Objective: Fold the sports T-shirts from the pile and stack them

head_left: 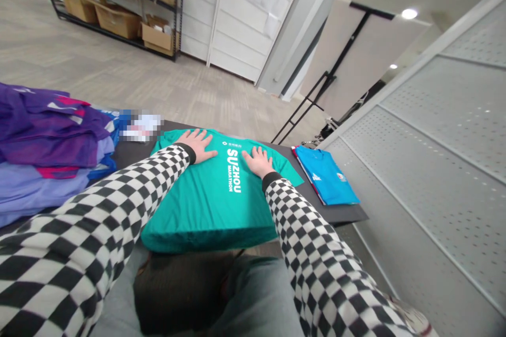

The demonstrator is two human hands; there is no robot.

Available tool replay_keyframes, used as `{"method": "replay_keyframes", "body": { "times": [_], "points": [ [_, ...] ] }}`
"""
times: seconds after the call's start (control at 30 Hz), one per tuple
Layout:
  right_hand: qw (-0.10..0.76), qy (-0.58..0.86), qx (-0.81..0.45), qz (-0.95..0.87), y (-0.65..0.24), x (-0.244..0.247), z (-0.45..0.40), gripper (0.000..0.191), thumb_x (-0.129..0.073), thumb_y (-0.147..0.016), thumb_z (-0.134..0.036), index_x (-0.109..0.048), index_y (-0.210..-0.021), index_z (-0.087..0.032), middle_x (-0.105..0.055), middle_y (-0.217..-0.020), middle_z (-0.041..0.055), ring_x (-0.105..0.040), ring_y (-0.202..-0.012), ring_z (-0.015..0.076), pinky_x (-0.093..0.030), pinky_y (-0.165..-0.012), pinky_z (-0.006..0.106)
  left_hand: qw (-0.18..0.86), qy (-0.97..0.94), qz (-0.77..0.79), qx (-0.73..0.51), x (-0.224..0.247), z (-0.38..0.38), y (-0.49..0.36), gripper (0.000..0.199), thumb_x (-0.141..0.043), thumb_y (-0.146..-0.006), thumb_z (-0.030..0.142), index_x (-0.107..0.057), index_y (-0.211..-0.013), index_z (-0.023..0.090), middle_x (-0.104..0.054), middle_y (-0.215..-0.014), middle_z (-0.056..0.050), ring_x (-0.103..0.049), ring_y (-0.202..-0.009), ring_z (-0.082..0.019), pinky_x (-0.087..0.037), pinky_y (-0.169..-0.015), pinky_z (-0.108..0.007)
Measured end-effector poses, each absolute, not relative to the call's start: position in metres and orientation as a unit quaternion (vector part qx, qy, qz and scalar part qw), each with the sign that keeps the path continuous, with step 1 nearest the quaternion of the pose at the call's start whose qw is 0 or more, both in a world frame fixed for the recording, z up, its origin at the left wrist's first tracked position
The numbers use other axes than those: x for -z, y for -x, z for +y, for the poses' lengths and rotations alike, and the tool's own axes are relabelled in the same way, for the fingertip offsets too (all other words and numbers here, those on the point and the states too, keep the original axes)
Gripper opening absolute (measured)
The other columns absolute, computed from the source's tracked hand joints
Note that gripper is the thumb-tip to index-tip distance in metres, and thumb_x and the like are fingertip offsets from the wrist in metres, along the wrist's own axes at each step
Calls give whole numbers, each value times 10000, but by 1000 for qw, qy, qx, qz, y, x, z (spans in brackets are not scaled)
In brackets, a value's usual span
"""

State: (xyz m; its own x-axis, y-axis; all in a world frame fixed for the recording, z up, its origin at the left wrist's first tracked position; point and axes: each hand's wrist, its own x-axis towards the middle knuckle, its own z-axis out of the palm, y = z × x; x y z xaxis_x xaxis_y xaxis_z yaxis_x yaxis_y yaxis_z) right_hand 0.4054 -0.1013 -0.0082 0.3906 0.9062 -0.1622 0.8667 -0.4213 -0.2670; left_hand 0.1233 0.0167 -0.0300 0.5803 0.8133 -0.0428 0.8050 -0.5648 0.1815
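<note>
A green T-shirt (205,200) with white "SUZHOU MARATHON" lettering lies spread over the dark table (343,214), its near edge hanging over the front. My left hand (198,145) rests flat on the upper left of the shirt, fingers spread. On the upper right of the cloth lies my right hand (259,161), also with fingers apart. Neither hand grips anything. Both palms press on the fabric, one on each side of the lettering. My checkered sleeves cover parts of the shirt's left and right sides.
A loose heap of purple and blue shirts (43,137) lies at the left. Folded blue shirts (326,175) are stacked on the right end. A perforated grey panel (427,147) stands at the right. Beyond the table are an easel board (356,52) and a shelf with cardboard boxes (118,20).
</note>
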Motion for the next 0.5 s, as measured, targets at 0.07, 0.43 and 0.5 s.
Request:
{"method": "replay_keyframes", "body": {
  "times": [0.07, 0.43, 0.5],
  "points": [
    [109, 822, -128, -544, -423, -4, -105, 874, -240, -1138, -752, -395, -1810, -215, -286, -1899, 91, -286, -1746, 296, -225, -1416, 477, 93, -885, 456, -22, 28, 15, -122, 1050, -306, -1030, 855, -302, -1841, 189, -177, -1926, -143, -155, -1786, -410, -98, -1423, -603],
    [47, 890, -4, -453, -531, -36, -208, 467, -533, -948, -158, -829, -1308, -127, -757, -1458, 197, -711, -1351, 301, -521, -1185, 393, 113, -886, 447, -58, 45, 25, -123, 1086, -322, -990, 905, -336, -1833, 220, -210, -1921, -137, -167, -1779, -423, -84, -1417, -617],
    [32, 891, -7, -453, -540, -38, -215, 483, -544, -948, -158, -816, -1345, -123, -734, -1499, 204, -710, -1366, 303, -527, -1178, 395, 115, -886, 446, -60, 46, 25, -123, 1086, -319, -992, 900, -340, -1831, 210, -212, -1920, -142, -160, -1781, -420, -74, -1417, -614]
  ]
}}
